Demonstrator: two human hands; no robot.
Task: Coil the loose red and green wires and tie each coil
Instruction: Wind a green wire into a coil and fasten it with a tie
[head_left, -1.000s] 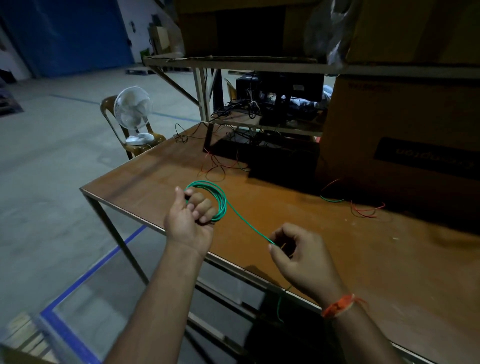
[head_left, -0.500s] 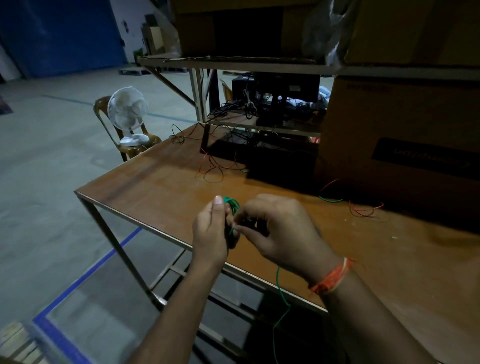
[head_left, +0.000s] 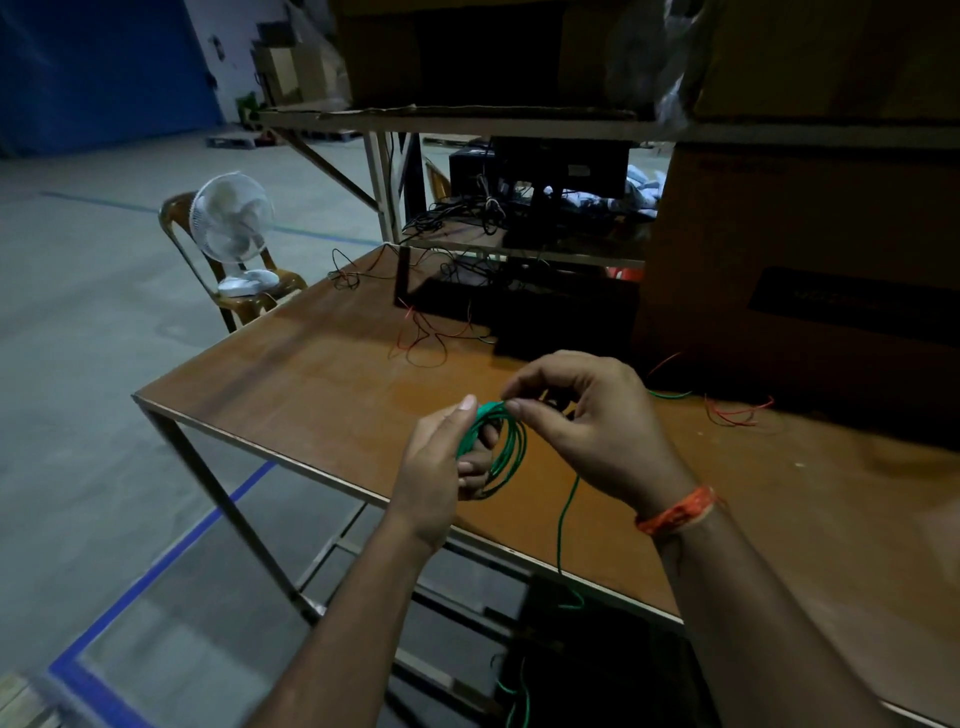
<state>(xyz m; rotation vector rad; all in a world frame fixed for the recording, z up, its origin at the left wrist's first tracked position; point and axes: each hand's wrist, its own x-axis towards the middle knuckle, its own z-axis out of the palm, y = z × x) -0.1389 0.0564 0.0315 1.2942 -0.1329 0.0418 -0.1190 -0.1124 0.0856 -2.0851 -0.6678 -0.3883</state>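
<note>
At the centre of the frame the coiled wire (head_left: 498, 447) is bright green. The wristband (head_left: 675, 512) at lower right is orange. The table (head_left: 322, 384) is a warm reddish brown with a pale metal edge. Thin red wires (head_left: 737, 415) lie at centre right. At upper left, the fan (head_left: 234, 223) is white, the wall (head_left: 104, 67) deep blue. The floor tape (head_left: 156, 577) at lower left is blue.

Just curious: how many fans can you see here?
1: a white table fan standing on the brown chair left of the table. Others may be hidden behind boxes.
</note>
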